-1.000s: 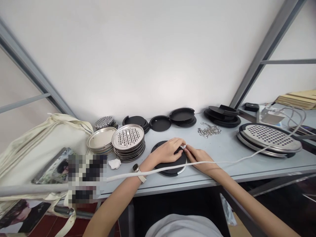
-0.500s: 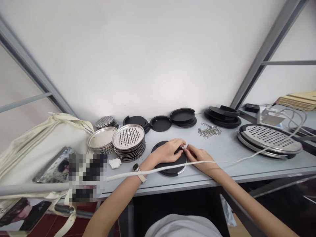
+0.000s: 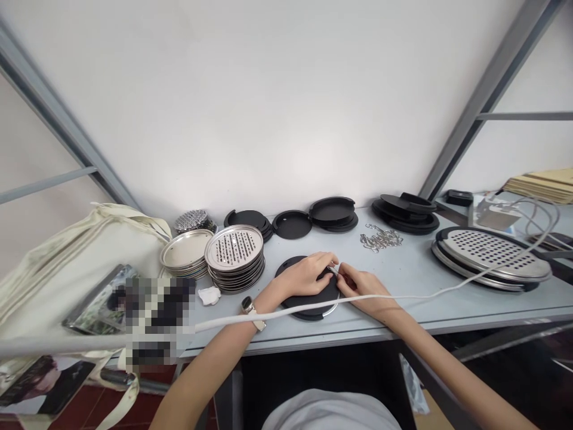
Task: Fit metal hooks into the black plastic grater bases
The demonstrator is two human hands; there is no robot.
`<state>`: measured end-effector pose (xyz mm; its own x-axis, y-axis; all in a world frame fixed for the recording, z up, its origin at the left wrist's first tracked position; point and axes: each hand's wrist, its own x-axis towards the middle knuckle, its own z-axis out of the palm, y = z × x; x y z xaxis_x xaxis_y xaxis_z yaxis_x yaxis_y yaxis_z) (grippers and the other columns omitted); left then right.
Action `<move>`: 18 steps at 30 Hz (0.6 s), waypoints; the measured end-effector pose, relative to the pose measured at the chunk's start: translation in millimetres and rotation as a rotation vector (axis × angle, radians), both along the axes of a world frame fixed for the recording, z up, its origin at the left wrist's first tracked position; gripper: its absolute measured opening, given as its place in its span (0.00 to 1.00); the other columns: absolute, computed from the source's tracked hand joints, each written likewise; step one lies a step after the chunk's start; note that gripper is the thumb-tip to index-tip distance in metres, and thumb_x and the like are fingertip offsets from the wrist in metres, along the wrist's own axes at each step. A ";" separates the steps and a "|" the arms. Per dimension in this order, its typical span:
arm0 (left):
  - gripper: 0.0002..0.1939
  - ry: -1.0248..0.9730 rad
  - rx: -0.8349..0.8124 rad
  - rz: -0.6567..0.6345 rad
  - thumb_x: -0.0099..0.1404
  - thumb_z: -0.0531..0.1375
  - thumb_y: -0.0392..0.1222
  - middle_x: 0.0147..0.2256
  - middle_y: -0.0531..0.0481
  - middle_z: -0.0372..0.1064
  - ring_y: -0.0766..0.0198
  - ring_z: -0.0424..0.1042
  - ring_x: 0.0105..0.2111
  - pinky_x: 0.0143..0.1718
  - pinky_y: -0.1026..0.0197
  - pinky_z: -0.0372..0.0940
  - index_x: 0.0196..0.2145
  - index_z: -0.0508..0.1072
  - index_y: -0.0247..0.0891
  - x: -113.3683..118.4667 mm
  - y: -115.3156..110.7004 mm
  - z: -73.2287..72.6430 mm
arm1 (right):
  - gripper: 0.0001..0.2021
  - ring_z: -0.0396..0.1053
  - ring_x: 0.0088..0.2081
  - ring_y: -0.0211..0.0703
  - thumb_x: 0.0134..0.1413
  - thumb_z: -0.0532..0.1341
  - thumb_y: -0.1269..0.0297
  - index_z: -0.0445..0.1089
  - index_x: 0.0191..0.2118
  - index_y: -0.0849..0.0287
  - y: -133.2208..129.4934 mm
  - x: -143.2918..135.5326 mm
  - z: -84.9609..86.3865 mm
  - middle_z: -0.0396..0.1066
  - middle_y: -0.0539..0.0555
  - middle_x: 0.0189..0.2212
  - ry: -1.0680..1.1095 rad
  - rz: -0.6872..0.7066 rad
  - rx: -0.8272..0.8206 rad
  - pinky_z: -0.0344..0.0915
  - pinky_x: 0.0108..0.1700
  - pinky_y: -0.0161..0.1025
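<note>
A black round disc (image 3: 313,304) with a raised rim lies near the table's front edge, and a metal edge shows along its right side. My left hand (image 3: 311,273) rests over it, with thumb and fingertips closed about a small shiny metal piece (image 3: 332,270) at the disc's upper right. From the right, my right hand (image 3: 363,289) pinches the outer end of that piece, its fingers curled. The fingers partly cover the piece, and its exact shape cannot be made out. Behind my right hand lies a pile of small bent metal wire pieces (image 3: 380,238).
Round grater plates (image 3: 235,248) and plain metal discs (image 3: 185,249) are stacked at left. Black round lids (image 3: 292,224) line the wall. Larger perforated plates (image 3: 492,254) stand at right. A white cable (image 3: 416,295) runs across in front of my forearms. A cloth bag (image 3: 120,239) hangs at left.
My right fingers have shifted slightly right, and more of the metal piece shows between my hands. My left hand stays over the disc.
</note>
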<state>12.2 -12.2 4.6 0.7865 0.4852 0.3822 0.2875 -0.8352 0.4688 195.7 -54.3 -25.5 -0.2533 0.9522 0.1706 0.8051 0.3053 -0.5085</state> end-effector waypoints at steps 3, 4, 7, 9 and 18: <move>0.12 0.009 -0.006 -0.002 0.62 0.51 0.31 0.43 0.44 0.65 0.61 0.65 0.45 0.47 0.58 0.62 0.45 0.61 0.35 -0.1 -0.8 1.0 | 0.08 0.62 0.22 0.38 0.56 0.48 0.60 0.58 0.31 0.55 0.0 1.0 -1.3 0.67 0.49 0.22 0.011 -0.025 0.029 0.53 0.26 0.34; 0.12 0.013 -0.009 -0.006 0.62 0.51 0.31 0.43 0.44 0.65 0.61 0.65 0.45 0.47 0.58 0.62 0.45 0.60 0.36 -0.1 -1.0 1.3 | 0.08 0.62 0.22 0.38 0.56 0.48 0.60 0.59 0.31 0.56 0.0 1.4 -1.5 0.67 0.50 0.22 0.017 -0.026 0.033 0.53 0.26 0.34; 0.12 0.020 0.002 -0.016 0.62 0.50 0.31 0.43 0.44 0.65 0.61 0.65 0.45 0.47 0.58 0.62 0.45 0.60 0.36 0.1 -1.0 1.9 | 0.09 0.63 0.22 0.39 0.57 0.47 0.59 0.61 0.34 0.56 0.5 2.2 -1.9 0.68 0.51 0.23 0.017 -0.003 0.021 0.54 0.26 0.34; 0.12 0.020 0.029 -0.018 0.62 0.50 0.31 0.42 0.44 0.65 0.61 0.65 0.44 0.48 0.58 0.62 0.45 0.61 0.35 0.3 -0.9 2.4 | 0.11 0.65 0.24 0.40 0.58 0.46 0.59 0.62 0.37 0.56 1.0 2.8 -2.1 0.69 0.52 0.25 -0.003 0.020 0.010 0.56 0.27 0.35; 0.11 0.068 0.148 0.043 0.62 0.51 0.33 0.41 0.44 0.65 0.60 0.65 0.43 0.48 0.57 0.60 0.43 0.61 0.35 0.6 -1.7 4.6 | 0.16 0.69 0.26 0.44 0.61 0.42 0.58 0.61 0.45 0.58 2.0 2.5 -4.2 0.71 0.54 0.27 -0.050 0.033 0.049 0.58 0.29 0.37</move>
<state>12.8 -13.8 9.2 0.7926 0.4612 0.3989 0.3511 -0.8800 0.3198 198.2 -52.3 -29.7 -0.2942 0.9340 0.2026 0.8183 0.3557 -0.4516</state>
